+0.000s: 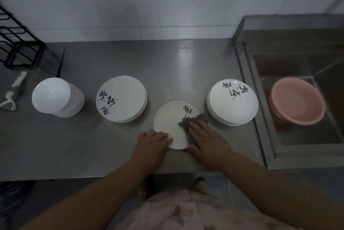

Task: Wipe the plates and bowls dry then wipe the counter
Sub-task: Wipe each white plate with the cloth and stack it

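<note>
Hands of the person reach forward from the bottom of the view, both forearms bare and stretched over the near edge of the steel desk [186, 65]. The left hand [151, 143] lies on the near-left rim of a single white plate [171, 123]; its fingers are bent over the rim and hold the plate in place on the desk. The right hand [206, 137] is flat, with fingers straight and together, and presses a grey cloth [188, 125] on the right part of the same plate. The cloth hangs partly over the plate rim, under the palm. Black brush writing on the plate shows just beyond the right fingertips.

Just to the right of the right hand, and a little farther from the person, stands a stack of white plates [232, 102] with the same black writing. Beyond the left hand and to its left is another stack of painted plates [122, 99]. Farther left stands a stack of white bowls [56, 97], which leans slightly. Well to the left of it lies a white peeler [13, 91], and behind that a black wire rack [18, 43] stands against the tiled wall. Far right of the right hand is a steel sink [260, 108] with a pink basin [297, 101] inside. Nothing lies between the hands and the stacks.
</note>
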Motion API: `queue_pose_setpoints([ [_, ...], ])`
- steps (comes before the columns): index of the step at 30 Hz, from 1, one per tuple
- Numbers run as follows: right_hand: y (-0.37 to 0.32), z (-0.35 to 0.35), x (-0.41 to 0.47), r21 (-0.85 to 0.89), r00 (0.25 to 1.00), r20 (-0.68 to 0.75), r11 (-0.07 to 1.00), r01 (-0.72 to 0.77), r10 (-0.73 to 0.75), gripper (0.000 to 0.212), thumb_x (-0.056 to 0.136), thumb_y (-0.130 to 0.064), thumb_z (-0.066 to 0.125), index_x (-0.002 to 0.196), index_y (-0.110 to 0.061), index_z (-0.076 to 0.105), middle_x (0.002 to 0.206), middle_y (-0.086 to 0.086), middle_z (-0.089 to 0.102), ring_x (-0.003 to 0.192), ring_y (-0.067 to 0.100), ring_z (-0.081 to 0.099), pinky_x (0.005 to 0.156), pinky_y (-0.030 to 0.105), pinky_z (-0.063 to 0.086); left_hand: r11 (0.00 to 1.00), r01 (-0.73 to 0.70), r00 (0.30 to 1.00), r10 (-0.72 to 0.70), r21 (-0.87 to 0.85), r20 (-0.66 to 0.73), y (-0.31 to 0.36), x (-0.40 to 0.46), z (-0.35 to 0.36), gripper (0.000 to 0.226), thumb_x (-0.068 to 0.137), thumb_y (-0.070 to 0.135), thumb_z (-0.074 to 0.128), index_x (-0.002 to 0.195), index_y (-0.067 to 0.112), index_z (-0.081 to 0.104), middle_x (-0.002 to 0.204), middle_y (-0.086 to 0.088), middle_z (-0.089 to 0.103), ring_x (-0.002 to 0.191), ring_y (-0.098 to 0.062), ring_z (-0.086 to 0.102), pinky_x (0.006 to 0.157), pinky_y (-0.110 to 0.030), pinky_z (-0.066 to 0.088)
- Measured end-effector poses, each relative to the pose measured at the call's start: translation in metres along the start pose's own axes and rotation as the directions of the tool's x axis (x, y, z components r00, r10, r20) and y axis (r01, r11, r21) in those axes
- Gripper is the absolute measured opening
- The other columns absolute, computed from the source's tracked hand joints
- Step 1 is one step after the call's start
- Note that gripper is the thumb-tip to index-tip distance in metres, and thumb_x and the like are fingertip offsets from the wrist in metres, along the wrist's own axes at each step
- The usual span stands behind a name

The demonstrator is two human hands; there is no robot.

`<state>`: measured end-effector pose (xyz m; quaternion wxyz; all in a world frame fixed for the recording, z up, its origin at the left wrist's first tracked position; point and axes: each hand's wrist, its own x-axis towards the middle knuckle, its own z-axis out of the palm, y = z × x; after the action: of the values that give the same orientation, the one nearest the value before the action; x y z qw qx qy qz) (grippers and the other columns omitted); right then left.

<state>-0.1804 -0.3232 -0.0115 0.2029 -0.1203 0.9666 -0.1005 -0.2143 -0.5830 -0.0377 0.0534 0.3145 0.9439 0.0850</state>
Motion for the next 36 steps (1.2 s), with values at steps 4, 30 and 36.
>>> queue_pose_setpoints([
  [4,-0.029,0.027,-0.022,-0.019,0.997,-0.025,0.997,0.077,-0.078,0.086,0.101,-0.069,0.03,0.154,-0.003,0.042,0.165,0.015,0.032,0.155,0.037,0.022,0.125,0.05,0.022,1.0,0.004,1.0,-0.004,-0.001,-0.029,0.016,0.003,-0.004,0.025,0.084,0.047,0.064,0.103,0.035,0.074,0.101,0.011,0.067,0.091,-0.02,0.06,0.079,-0.036,0.032],
  [30,-0.023,0.012,-0.013,0.074,1.0,-0.017,0.997,-0.025,0.026,0.087,0.099,-0.069,0.024,0.155,-0.005,0.041,0.166,0.012,0.03,0.155,0.036,0.022,0.127,0.048,0.019,0.999,-0.03,0.997,0.032,0.04,-0.072,0.007,0.005,-0.008,0.038,0.083,0.055,0.05,0.097,0.032,0.077,0.095,0.012,0.069,0.087,-0.019,0.061,0.078,-0.036,0.03],
  [36,-0.015,0.011,-0.024,0.052,0.991,0.06,0.992,0.112,-0.116,0.086,0.098,-0.073,0.022,0.16,-0.014,0.035,0.17,0.004,0.023,0.156,0.03,0.019,0.126,0.046,0.024,0.995,0.097,0.995,-0.097,-0.008,-0.023,0.014,0.011,-0.015,0.06,0.072,0.074,0.06,0.112,0.031,0.07,0.121,0.009,0.065,0.116,-0.022,0.056,0.093,-0.041,0.031],
])
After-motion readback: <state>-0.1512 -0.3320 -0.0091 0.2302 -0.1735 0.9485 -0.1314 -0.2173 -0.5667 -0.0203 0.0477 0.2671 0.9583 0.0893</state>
